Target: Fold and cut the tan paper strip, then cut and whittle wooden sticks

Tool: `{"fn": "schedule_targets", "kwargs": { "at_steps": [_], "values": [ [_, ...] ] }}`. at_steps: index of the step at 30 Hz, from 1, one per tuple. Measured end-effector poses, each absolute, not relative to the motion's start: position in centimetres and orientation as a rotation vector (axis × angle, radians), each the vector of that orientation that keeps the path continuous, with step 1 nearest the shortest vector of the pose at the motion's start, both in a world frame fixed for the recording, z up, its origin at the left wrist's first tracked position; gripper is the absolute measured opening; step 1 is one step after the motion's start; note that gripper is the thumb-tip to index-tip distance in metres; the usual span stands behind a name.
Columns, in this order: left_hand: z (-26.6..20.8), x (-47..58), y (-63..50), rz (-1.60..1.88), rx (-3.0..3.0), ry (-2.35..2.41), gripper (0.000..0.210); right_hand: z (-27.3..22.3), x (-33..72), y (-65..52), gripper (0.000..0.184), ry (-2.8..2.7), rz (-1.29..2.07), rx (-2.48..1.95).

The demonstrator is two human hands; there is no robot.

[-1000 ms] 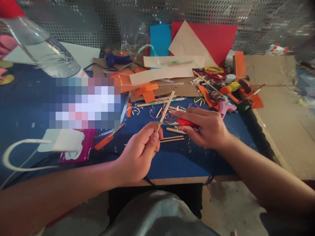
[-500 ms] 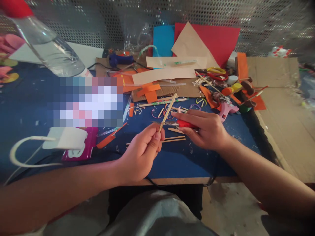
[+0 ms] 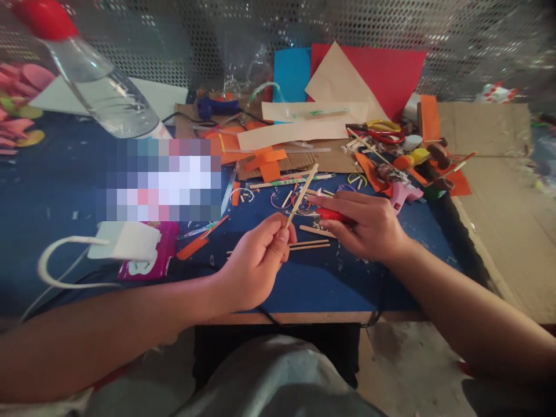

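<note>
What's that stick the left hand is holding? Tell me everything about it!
The stick is thin, flat and pale, and looks like wood, like an ice-lolly stick. The left hand pinches its lower end between thumb and fingers, so it tilts up and to the right above the blue table. Its free top end is rounded. It passes just in front of the right hand; whether they touch cannot be told.
</note>
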State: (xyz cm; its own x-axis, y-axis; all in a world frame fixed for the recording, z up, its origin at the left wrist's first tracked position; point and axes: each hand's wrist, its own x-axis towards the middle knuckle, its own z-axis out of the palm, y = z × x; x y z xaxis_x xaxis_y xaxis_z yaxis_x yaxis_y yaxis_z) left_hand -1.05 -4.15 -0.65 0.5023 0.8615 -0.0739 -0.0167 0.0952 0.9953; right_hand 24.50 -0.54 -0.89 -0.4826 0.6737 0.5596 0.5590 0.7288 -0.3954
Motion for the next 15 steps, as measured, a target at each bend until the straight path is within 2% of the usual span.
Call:
{"fn": "schedule_targets", "kwargs": {
  "at_steps": [4,8,15],
  "values": [
    [-0.1,-0.9,-3.6,0.844,1.167,0.73,0.035,-0.9,25.1,-0.1,0.038,-2.174,0.197,-0.952],
    [-0.5,-1.0,-3.4,0.884,1.274,0.719,0.036,-1.0,25.2,0.1,0.038,-2.175,0.214,-0.951],
    [-1.5,-1.0,-3.8,0.782,1.388,0.83,0.04,-1.2,24.3,-0.5,0.039,-2.208,0.247,-0.943]
  ]
}}
